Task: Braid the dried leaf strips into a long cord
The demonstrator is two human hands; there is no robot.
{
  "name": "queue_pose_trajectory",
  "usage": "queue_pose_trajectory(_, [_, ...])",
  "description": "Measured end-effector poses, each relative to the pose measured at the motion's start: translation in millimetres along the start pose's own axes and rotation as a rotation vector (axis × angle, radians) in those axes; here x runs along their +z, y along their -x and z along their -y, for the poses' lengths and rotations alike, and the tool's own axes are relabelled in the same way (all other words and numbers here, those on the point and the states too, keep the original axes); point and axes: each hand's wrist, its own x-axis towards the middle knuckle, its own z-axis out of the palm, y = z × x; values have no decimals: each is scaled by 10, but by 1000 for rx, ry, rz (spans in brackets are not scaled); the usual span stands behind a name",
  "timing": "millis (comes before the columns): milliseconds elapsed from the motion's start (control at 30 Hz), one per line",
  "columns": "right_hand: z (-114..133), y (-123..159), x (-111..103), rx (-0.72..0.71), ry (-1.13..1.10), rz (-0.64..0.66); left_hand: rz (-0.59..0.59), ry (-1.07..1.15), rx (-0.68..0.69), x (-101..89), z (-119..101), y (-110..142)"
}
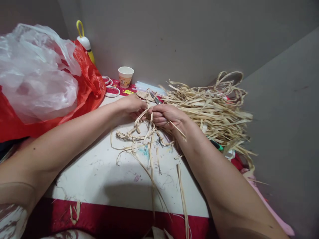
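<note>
Plaited straw, worked between two bare hands

Right hand point(166, 114): fingers curled nearly closed on straw strands point(151, 121). Left hand point(133, 104): fingers bent inward, touching the same strands; exact grip hidden. Plaited length point(129, 136): hung just below the fingers, over a white board point(99, 179). Straw bundle point(206, 114): lay beyond the right fingers. Handling, as judged: even, gentle tension suited such thin strips, tails kept apart.

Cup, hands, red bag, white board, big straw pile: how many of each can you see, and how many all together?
Cup: 1
Hands, left hand and right hand: 2
Red bag: 1
White board: 1
Straw pile: 1
Total: 6
</note>
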Motion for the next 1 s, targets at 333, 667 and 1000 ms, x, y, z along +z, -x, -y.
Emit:
queue_pose_trajectory(333, [26,64,-10,-31,102,8,68,-14,26,52,9,71])
queue_pose_trajectory(667, [82,176,99,-67,585,-141,227,-144,-50,-22,46,-5])
queue_pose_trajectory(1000, [81,219,258,-178,1399,-441,128,-126,-24,111,115,19])
